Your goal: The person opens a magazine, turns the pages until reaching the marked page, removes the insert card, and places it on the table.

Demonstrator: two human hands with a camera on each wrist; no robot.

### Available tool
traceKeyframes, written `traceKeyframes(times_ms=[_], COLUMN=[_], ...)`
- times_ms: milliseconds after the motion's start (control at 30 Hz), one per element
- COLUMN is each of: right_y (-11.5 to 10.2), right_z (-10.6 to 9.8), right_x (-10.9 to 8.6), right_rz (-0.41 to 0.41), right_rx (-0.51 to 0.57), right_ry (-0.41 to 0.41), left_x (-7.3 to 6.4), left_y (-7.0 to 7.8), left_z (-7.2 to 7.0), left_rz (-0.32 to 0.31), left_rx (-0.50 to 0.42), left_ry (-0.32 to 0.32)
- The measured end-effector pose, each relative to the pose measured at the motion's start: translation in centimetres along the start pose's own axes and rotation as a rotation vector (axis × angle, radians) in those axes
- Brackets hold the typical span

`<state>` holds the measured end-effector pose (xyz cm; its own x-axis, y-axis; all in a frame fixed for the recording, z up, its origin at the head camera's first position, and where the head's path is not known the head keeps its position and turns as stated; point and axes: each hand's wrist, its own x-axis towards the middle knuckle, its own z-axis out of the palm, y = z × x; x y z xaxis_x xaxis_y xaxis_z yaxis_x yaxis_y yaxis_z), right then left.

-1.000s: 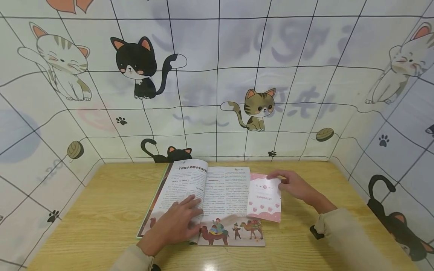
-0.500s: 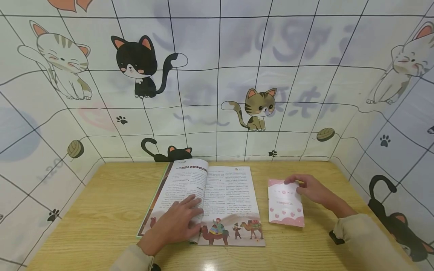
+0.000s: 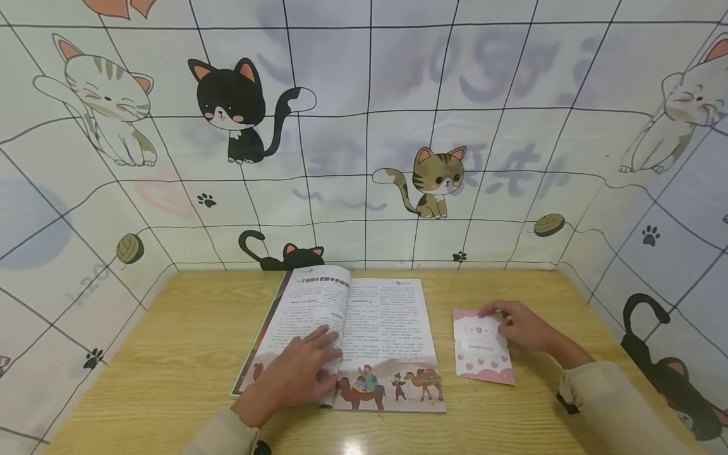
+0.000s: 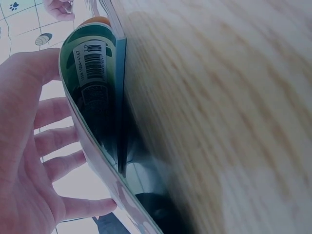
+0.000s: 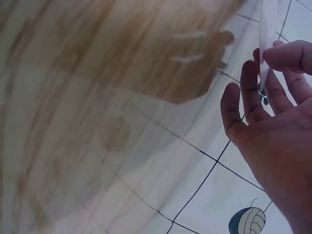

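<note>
An open magazine [image 3: 387,322], printed with text columns and a camel picture, lies left of the table's middle. My left hand [image 3: 301,370] rests on its left page near the spine, fingers extended. From the left wrist view, the magazine's green back cover [image 4: 92,63] bows up from the table beside the spread fingers [image 4: 56,139]. To the right of the magazine, and apart from it, is a pink-and-white strawberry card [image 3: 483,354]. My right hand [image 3: 529,328] pinches its far right corner. The right wrist view shows the thumb and fingers at the card's thin edge [image 5: 268,39].
A wooden table [image 3: 188,322] carries the magazine. Behind it and at both sides stand white walls [image 3: 341,82] with a grid and cartoon cats. Bare wood shows left of the magazine and at the table's right side.
My right hand has carried the strawberry card from the magazine's right edge further right, then slightly nearer to me. My left hand has stayed on the left page.
</note>
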<state>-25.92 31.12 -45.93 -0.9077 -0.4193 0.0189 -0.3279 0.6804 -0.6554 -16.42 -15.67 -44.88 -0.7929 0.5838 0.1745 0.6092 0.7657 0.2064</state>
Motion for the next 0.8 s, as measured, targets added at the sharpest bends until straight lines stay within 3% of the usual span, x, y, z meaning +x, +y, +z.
traceKeyframes(times_ms=[600, 800], right_y=[-0.1, -1.2], right_z=[1.5, 1.3], right_x=[-0.1, -0.7], right_rz=[-0.078, -0.066], right_rx=[-0.115, -0.222], right_ry=[0.013, 0.046], left_x=[0.0, -0.1], left_y=[-0.1, 0.2], left_z=[0.0, -0.5], left_rz=[-0.01, -0.028], left_rx=[-0.004, 0.018], left_ry=[-0.027, -0.014])
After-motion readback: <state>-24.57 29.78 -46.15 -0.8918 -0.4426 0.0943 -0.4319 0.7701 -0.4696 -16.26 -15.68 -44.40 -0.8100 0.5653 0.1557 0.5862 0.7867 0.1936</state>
